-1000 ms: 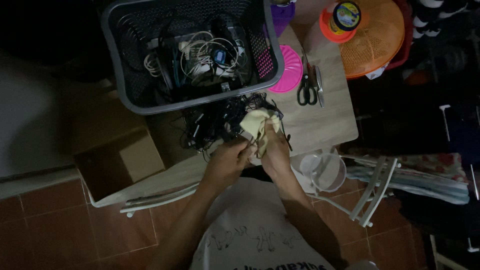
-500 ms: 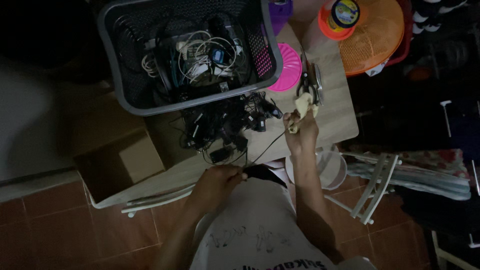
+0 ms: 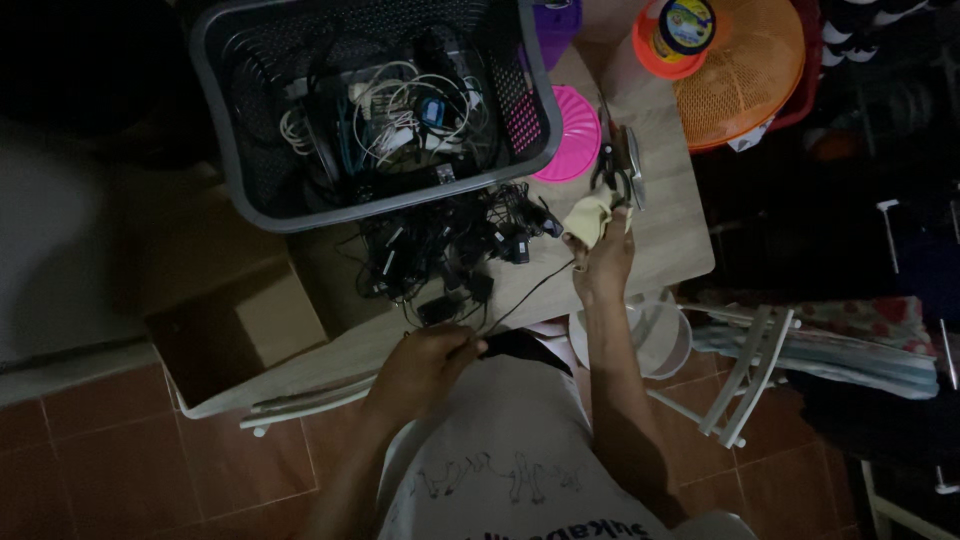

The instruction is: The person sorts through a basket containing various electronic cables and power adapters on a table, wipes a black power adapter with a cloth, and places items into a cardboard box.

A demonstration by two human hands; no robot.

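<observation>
Dim light. Right hand (image 3: 602,262) over the tabletop (image 3: 660,235), fingers (image 3: 588,240) bunched around a pale yellow cloth (image 3: 588,215) just near of the scissors (image 3: 612,165). A thin black cable (image 3: 528,296) runs from under that cloth to the left hand (image 3: 425,362), whose fingers pinch it at the near edge. Grey basket (image 3: 230,150) of cords sits far left.

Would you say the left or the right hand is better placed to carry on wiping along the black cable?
Probably the right hand: it holds the pale yellow cloth around the black cable over the table. The left hand only pinches the cable's near end taut.
</observation>
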